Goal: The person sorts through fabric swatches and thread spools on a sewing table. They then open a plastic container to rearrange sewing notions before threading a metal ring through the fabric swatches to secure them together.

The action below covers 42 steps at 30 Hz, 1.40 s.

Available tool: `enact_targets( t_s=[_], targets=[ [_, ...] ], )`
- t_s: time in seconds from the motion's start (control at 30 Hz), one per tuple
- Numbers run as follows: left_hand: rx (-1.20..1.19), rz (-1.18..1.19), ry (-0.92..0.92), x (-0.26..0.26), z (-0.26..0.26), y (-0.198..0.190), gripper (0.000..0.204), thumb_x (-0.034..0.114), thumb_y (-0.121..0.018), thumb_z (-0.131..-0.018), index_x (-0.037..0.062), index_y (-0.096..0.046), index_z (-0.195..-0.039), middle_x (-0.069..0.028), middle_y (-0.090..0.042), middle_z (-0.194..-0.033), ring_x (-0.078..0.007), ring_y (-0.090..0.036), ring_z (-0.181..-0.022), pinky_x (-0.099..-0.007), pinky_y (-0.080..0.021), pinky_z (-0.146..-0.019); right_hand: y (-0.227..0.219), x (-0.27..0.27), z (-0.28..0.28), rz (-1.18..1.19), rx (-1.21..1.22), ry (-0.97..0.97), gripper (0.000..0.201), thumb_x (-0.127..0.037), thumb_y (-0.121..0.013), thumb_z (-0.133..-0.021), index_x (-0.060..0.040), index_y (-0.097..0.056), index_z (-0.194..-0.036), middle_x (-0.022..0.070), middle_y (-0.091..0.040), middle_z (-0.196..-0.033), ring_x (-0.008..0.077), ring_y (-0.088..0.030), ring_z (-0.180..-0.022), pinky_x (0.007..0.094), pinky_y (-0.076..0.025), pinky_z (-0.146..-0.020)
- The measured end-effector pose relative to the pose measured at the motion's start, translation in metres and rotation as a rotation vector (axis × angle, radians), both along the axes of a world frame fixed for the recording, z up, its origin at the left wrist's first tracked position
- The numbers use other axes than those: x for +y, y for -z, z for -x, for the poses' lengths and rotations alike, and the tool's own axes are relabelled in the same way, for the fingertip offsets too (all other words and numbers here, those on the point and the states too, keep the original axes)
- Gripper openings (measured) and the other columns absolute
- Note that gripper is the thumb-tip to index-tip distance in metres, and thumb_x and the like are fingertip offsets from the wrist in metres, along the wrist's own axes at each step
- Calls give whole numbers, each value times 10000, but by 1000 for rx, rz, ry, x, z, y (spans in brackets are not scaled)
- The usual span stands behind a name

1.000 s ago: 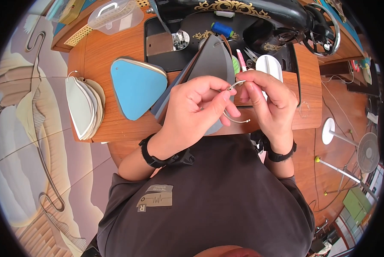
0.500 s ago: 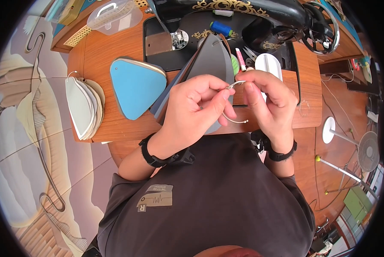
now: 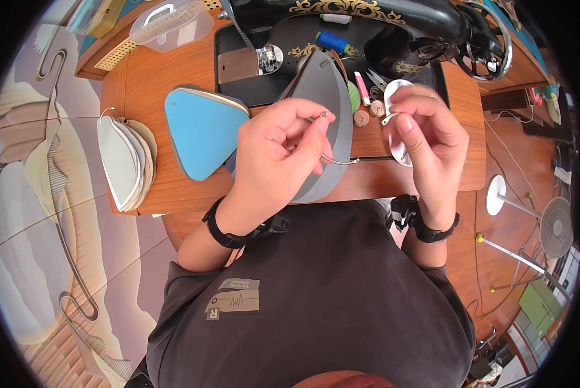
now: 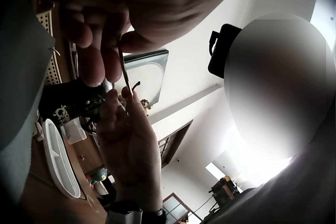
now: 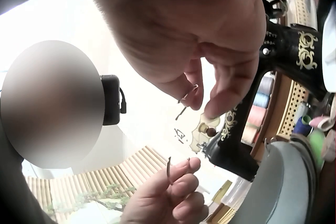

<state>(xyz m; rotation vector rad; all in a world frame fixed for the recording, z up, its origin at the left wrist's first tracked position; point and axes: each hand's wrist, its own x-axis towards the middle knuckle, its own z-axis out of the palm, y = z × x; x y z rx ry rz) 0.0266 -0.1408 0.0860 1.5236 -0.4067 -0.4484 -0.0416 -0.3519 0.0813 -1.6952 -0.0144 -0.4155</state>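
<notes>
Between thumb and fingers, my left hand (image 3: 274,152) pinches a thin curved metal ring piece (image 3: 339,161); its free end sticks out to the right below the fingertips. My right hand (image 3: 435,139) pinches another small curved metal piece (image 3: 388,119), whose short hooked end shows clearly in the right wrist view (image 5: 181,113). A gap separates the two hands above the table. Behind the left hand lies a dark grey stack of swatches (image 3: 338,97) with a ring through its tip. The right hand partly covers a white oval tray (image 3: 398,86).
A blue triangular swatch stack (image 3: 206,136) and a ringed white and beige one (image 3: 118,155) lie to the left. At the back stands a black sewing machine (image 3: 425,48), with a blue thread spool (image 3: 332,42) on its bed. A clear plastic box (image 3: 173,29) sits back left.
The hands were together with the curved metal between their fingertips. Now they are apart, left hand further left and right hand further right, each with its own curved piece.
</notes>
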Motion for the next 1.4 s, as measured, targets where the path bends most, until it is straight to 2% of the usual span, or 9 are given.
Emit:
enact_targets(
  t_s=[0.03, 0.1, 0.17, 0.37, 0.57, 0.73, 0.83, 1.03, 1.4],
  targets=[
    [-20, 9, -20, -1, 0, 1, 131, 60, -581, -1034, -34, -644, -1101, -70, -692, -736, -90, -628, -586, -209, -462, -535, 5, -7, -2, 166, -58, 4, 111, -26, -688, -969, 24, -700, -1067, 55, -716, -949, 80, -656, -773, 205, -508, -686],
    [-29, 0, -17, 0, -1, 0, 125, 43, -579, -1031, -37, -645, -1101, -66, -683, -724, -88, -621, -580, -213, -468, -537, 7, -8, -1, 216, -72, 0, 107, -16, -691, -964, 28, -704, -1061, 48, -712, -945, 85, -646, -792, 210, -499, -719],
    [-24, 3, -18, 1, -3, 0, 107, 30, -584, -1023, -31, -645, -1087, -52, -674, -713, -76, -620, -588, -213, -479, -536, 3, 0, 4, -13, 16, -11, 103, -9, -696, -958, 31, -709, -1052, 45, -710, -945, 91, -639, -808, 212, -487, -747],
    [-16, 10, -53, 2, -4, 0, 77, 17, -603, -1005, -7, -648, -1063, -4, -632, -669, -36, -580, -586, -207, -458, -511, 0, 4, 7, -211, 70, -27, 97, -35, -645, -999, 21, -649, -1078, 43, -701, -871, 90, -649, -777, 219, -521, -698],
    [-221, -54, -184, 0, -4, 7, 76, -14, -639, -975, 0, -675, -1041, 47, -561, -633, 7, -463, -573, -184, -350, -517, 6, 1, 12, -455, 83, -296, 162, -153, -528, -1076, -2, -562, -1124, 83, -700, -823, 85, -639, -711, 217, -523, -640],
    [-278, -57, -222, -2, 0, 3, 110, -27, -657, -955, 12, -690, -1052, 58, -569, -654, 15, -455, -582, -190, -348, -519, 5, 9, 9, -440, 145, -312, 168, -184, -505, -1088, -21, -541, -1077, 68, -668, -785, 72, -605, -679, 213, -502, -612],
    [-486, -63, -281, -3, -2, 8, 138, -32, -677, -933, 29, -706, -1054, 33, -619, -693, -7, -476, -561, -206, -367, -509, 7, 9, 8, -400, 145, -333, 180, -198, -497, -1093, -27, -539, -1054, 58, -653, -780, 65, -589, -668, 213, -495, -605],
    [-905, -271, -295, 1, -3, 2, 223, -16, -755, -841, 62, -737, -1049, -54, -675, -765, -172, -592, -585, -291, -454, -548, 3, 18, 6, -362, 112, -231, 162, -166, -512, -1087, -21, -555, -1027, 69, -676, -834, 72, -618, -668, 202, -500, -607],
    [-1033, -301, -287, -3, -3, 3, 236, -2, -780, -811, 71, -744, -1033, -35, -647, -718, -207, -579, -556, -317, -449, -539, -1, 26, -1, -500, 159, -207, 114, -111, -574, -1060, -5, -571, -1020, 39, -655, -788, 67, -607, -582, 202, -480, -526]
  ],
)
